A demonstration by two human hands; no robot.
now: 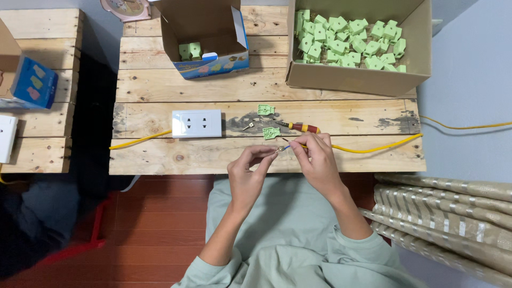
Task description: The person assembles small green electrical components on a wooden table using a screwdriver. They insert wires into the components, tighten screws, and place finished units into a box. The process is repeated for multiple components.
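1. Sleeves of pale green come up from the bottom of the view, and both hands meet just over the near edge of the bench (160,160).
2. Left hand (246,176): thumb and forefinger are pinched nearly closed on a tiny metal bit at the stripped wire end (281,149), the other fingers curled.
3. Right hand (316,162): its grip is closed around the yellow cable (368,149), just behind that bared tip, fingertips close to those of the left.
4. That cable trails away along the near edge to the right corner; another yellow stretch lies toward the left edge.
5. It looks light and limp, so it is best held close to the end; the fine strands and small fitting seem slippery and easily bent.
6. Just beyond the hands lie a green plastic part (271,133), a second one (265,109), and a red-and-yellow screwdriver (300,127).
7. Left of those sits a white socket plate (197,123).
8. At the far right corner, a cardboard box (357,80) is full of green parts; a smaller open box (210,37) stands beside it holding a couple more.
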